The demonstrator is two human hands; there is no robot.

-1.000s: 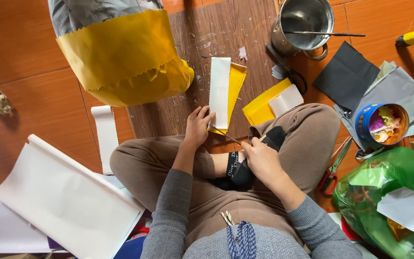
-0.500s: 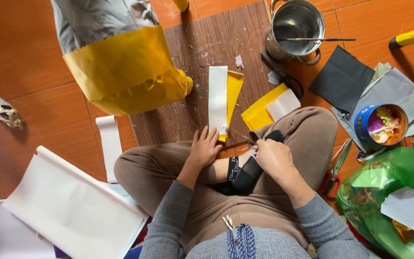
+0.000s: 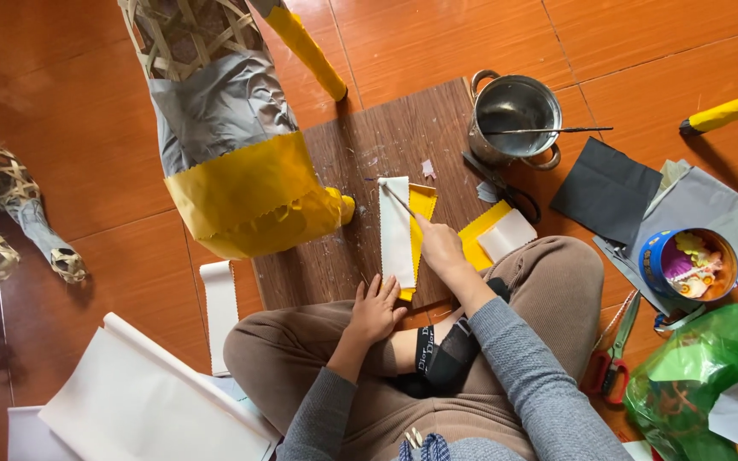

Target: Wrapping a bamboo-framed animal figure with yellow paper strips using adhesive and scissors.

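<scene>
From the head camera, the right hand (image 3: 440,246) is closed around the handle of a thin brush (image 3: 396,198), whose tip sits near the far end of a white paper strip (image 3: 395,232). That strip lies lengthwise over a yellow paper strip (image 3: 422,213) on a brown wooden board (image 3: 360,171), straight ahead of both hands. The left hand (image 3: 375,309) lies flat and open, fingers spread, on the person's knee just short of the near end of the white strip; it holds nothing and does not seem to pin the paper.

With that end unweighted, I judge a brush stroke could drag or skew the white strip off the yellow one, so the edges end up misaligned. Too wet a brush might also carry paste over the strip's edge onto the board and stick the paper there.

Beyond the right hand stands a steel pot (image 3: 514,115) with a second brush lying across its rim; a wide reach could tip that brush out. Black scissors (image 3: 506,189) lie just beside the right hand's far side. To the far left of the brush tip stands a woven frame figure covered in grey and yellow paper (image 3: 241,171), close enough to the board that a wet brush swung wide could mark it.
</scene>
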